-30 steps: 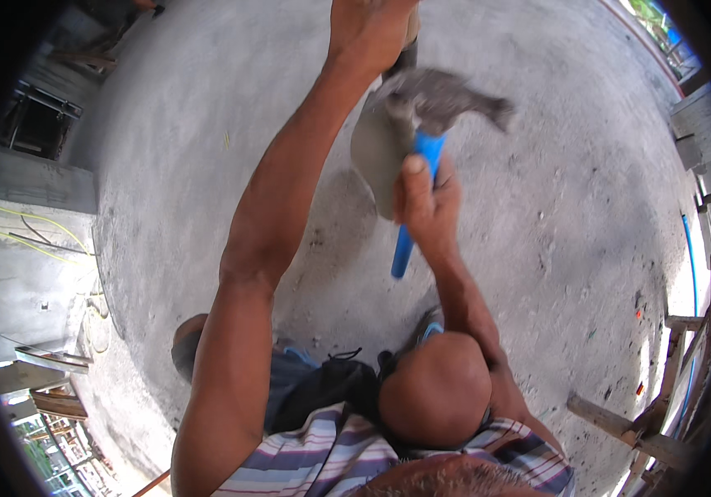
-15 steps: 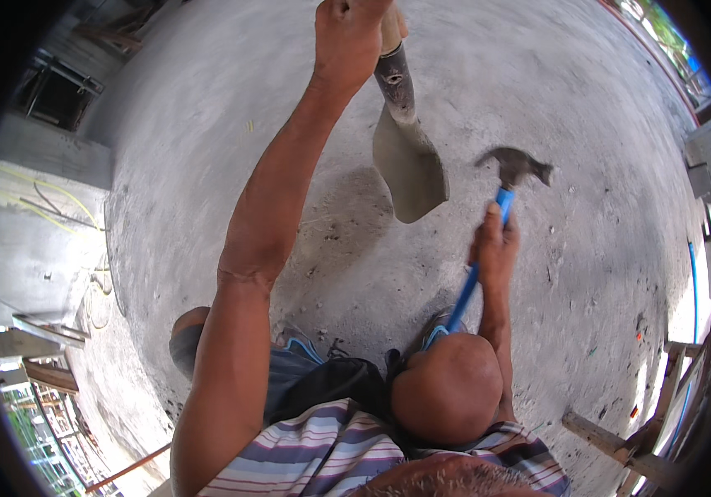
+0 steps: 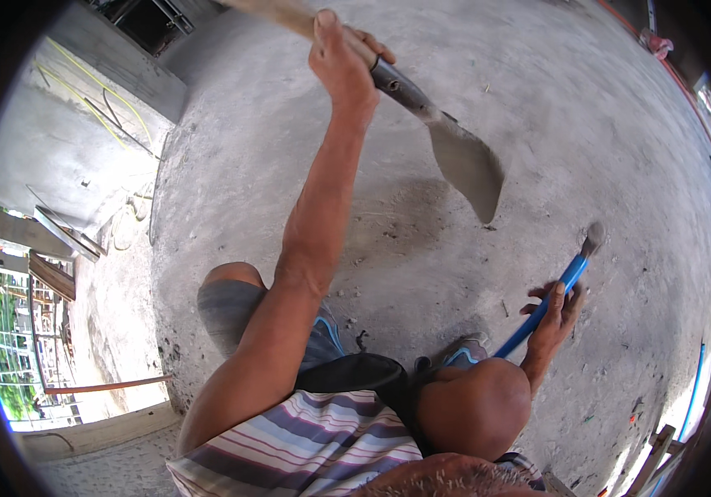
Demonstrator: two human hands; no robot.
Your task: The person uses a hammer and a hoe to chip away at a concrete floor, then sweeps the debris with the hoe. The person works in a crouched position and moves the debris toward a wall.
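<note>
Grips tilted shovel [image 3: 469, 163] in closed left hand [image 3: 344, 70] above floor [image 3: 248, 166]. Touches blue-handled hammer [image 3: 576, 270] with loosely spread right hand [image 3: 551, 325]; cannot tell whether pinching.

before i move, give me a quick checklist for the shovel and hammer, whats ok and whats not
1. Left hand closed round the shovel handle: ok, just above the dark socket.
2. Right hand firmly round the hammer: cannot tell, some fingers look spread.
3. Hammer head apart from the shovel blade: ok, a clear gap.
4. Hammer head off the floor: cannot tell from this view.
5. Whole shovel handle in view: not ok, it runs out past the top edge.
</note>
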